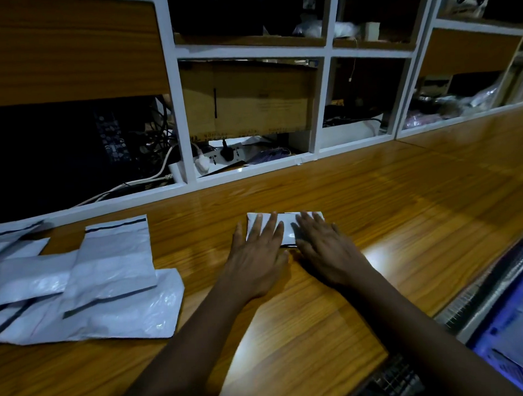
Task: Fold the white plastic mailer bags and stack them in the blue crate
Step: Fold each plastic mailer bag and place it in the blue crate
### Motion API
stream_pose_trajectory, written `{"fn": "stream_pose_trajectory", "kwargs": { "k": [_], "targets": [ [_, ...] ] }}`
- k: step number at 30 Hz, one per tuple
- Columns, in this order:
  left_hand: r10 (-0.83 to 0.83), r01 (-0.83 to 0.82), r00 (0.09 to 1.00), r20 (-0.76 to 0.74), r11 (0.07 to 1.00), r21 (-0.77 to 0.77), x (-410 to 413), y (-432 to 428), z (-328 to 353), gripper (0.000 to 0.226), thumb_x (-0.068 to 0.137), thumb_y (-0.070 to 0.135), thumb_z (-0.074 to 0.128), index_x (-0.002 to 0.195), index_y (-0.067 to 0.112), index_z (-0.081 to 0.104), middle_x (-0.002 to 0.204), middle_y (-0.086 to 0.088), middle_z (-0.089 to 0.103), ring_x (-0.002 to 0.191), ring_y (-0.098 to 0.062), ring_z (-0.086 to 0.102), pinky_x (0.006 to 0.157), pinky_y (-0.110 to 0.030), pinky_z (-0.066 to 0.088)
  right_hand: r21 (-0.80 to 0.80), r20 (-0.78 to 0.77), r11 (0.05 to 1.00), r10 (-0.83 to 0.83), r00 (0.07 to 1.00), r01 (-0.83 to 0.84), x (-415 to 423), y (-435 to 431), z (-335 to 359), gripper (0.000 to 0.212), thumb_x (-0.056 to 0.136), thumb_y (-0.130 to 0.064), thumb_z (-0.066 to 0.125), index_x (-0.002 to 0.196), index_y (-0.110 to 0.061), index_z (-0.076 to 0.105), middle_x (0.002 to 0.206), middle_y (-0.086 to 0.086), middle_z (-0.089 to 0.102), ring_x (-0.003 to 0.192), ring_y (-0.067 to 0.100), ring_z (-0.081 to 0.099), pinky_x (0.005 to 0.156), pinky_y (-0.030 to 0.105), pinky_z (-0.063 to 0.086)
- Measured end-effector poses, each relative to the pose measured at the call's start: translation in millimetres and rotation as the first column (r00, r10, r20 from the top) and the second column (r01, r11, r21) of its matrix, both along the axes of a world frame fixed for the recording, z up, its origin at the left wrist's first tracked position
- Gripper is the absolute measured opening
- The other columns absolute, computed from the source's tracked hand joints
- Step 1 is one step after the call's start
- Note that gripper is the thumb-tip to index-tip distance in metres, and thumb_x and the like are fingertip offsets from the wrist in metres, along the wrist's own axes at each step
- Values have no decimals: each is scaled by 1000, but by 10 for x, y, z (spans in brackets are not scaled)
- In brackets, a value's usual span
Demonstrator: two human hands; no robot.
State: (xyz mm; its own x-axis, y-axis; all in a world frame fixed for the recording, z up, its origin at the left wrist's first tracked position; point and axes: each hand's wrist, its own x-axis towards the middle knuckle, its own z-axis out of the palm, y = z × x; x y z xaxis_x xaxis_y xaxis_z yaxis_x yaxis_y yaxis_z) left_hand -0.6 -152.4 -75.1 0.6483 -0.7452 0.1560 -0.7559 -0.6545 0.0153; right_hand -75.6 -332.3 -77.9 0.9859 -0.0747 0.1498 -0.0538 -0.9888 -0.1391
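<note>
Pressing one folded mailer point(286, 223) flat: two hands, left hand point(257, 258) and right hand point(326, 252), fingers straight (gripping nothing). Unfolded mailers point(106, 266) overlap on the counter point(375, 192), so their count is unclear. One blue crate point(508, 312), cut off at the right edge.

Both bare forearms reach forward and converge, left hand point(258, 252) and right hand point(328, 250) palm-down side by side, nearly touching, fingers straight, slightly spread, pointing away from the body.

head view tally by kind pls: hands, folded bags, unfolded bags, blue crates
hands: 2, left hand and right hand
folded mailer bag: 1
unfolded mailer bags: at least 4, overlap hides the exact count
blue crate: 1
total: at least 8
</note>
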Motion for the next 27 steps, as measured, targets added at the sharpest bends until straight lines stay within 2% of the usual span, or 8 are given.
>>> {"fn": "stream_pose_trajectory", "kwargs": {
  "k": [2, 6, 8, 10, 17, 22, 25, 27],
  "targets": [
    [-1, 6, 997, -73, 998, 60, -33, 23, -19, 63, 104, 50, 13, 158, 22, -4, 163, 2, -19, 150, -21, -17, 119, -52, -7, 31, -54, 999, 41, 998, -39, -61, 103, 24, 82, 87, -63, -5, 159, -25, 1, 165, -5, -8, 152, 15, -11, 124, 46, 4],
    [23, -7, 989, -145, 994, 111, -25, 19, -17, 69, 100, 61, 10, 157, 27, -8, 162, 4, -24, 149, -22, -22, 120, -55, -5, -82, -141, 995, 37, 989, -48, -158, 185, 50, 94, 75, -66, -15, 158, -25, -3, 162, -5, -18, 150, 22, -18, 122, 51, 4],
    [29, -9, 988, -149, 992, 129, -27, 34, -12, 69, 100, 62, 11, 157, 29, -8, 161, 4, -24, 149, -22, -22, 120, -55, -4, -107, -165, 994, 2, 986, -20, -190, 185, 60, 80, 88, -65, -6, 158, -26, -7, 163, -4, -19, 151, 25, -17, 121, 52, 4],
    [44, -23, 988, -148, 991, 134, -30, 67, -14, 67, 101, 59, 12, 157, 29, -8, 162, 4, -24, 149, -22, -21, 120, -55, -4, -120, -172, 993, -37, 984, 16, -218, 187, 72, 65, 103, -54, 10, 158, -24, -7, 164, -2, -19, 151, 27, -15, 120, 53, 4],
    [154, -138, 964, -219, 987, 87, -25, 240, 5, 66, 104, 53, 12, 157, 20, -8, 163, -1, -21, 151, -22, -13, 120, -53, -3, -72, -190, 980, -197, 962, 187, -261, 101, 33, 65, 105, -49, 14, 158, -19, -8, 165, 2, -15, 153, 24, -7, 120, 57, 3],
    [189, -189, 982, -33, 982, -18, -43, 246, 3, 63, 102, 45, 6, 158, 15, 2, 166, -6, -7, 152, -25, -4, 117, -59, -4, -81, -34, 974, -217, 976, 214, -267, 71, -3, 64, 102, -50, 18, 152, -12, 27, 165, 11, 10, 151, 36, 9, 114, 64, 17],
    [166, -159, 985, 50, 979, -127, -13, 85, 78, 62, 101, 42, 7, 158, 15, 9, 166, -5, 1, 152, -22, -2, 120, -54, -3, -123, 17, 981, -147, 989, 148, -88, 75, 57, 79, 93, -58, 8, 156, -11, 19, 165, 14, 7, 151, 37, 6, 115, 64, 12],
    [151, -139, 985, 77, 979, -151, 59, -73, 106, 59, 103, 38, 11, 157, 13, 14, 166, -5, 8, 152, -24, 2, 120, -52, 1, -190, 19, 976, -102, 995, 104, 88, 74, 68, 77, 97, -58, 18, 158, -11, 13, 165, 16, 5, 151, 38, 5, 117, 62, 10]
  ]
}}
